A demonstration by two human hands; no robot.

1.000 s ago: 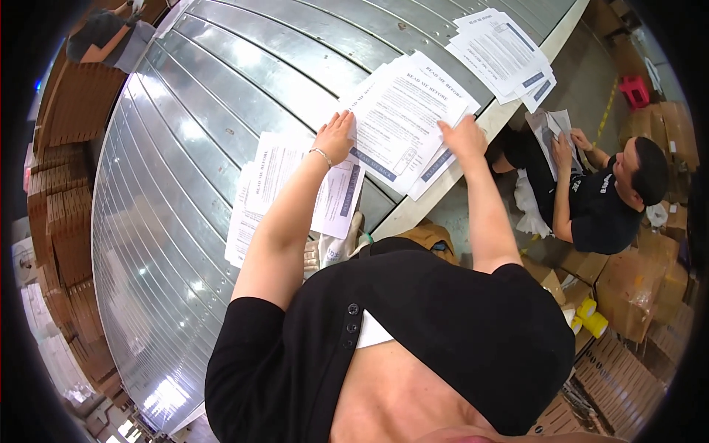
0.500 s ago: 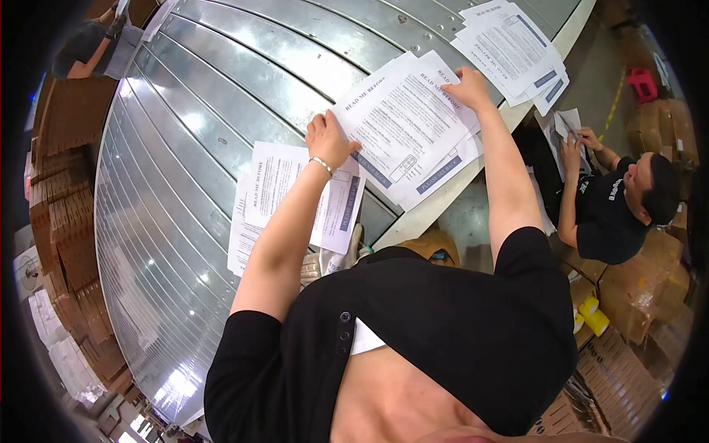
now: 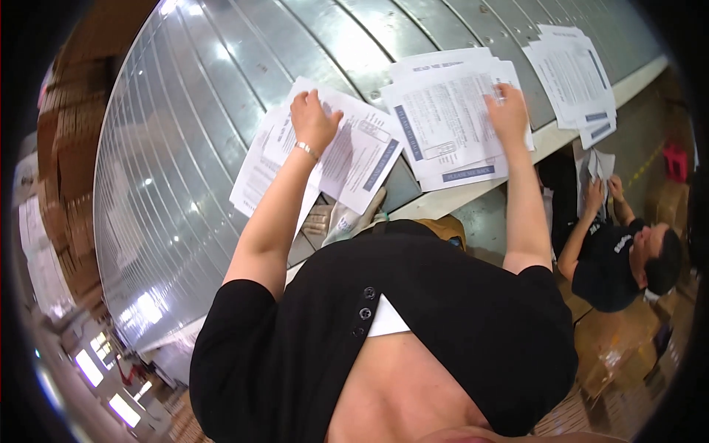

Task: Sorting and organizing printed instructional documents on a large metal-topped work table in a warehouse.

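My left hand [image 3: 315, 122] rests on the left group of printed sheets [image 3: 365, 159], its thumb held apart from the fingers. These sheets overlap at differing angles, each white with a dark blue band. On the right side of the middle stack of printed sheets [image 3: 439, 111] lies my right hand [image 3: 508, 117], fingers spread and slightly bent over the top sheet. That stack is loosely fanned near the table's edge. Part of each stack is covered by my hands.
The ridged metal table [image 3: 185, 140] has a pale edge [image 3: 473, 184]. Farther right lies another stack of sheets [image 3: 572, 81]. Gloves [image 3: 343, 218] sit at the near edge. Beyond it a co-worker [image 3: 617, 255] handles papers. Cartons [image 3: 620, 340] stand right, stacked cardboard [image 3: 74, 162] left.
My left hand has gone from the middle sheets to the left group. The middle top sheet now lies at another angle, with my right hand still at its right side. The view has shifted.
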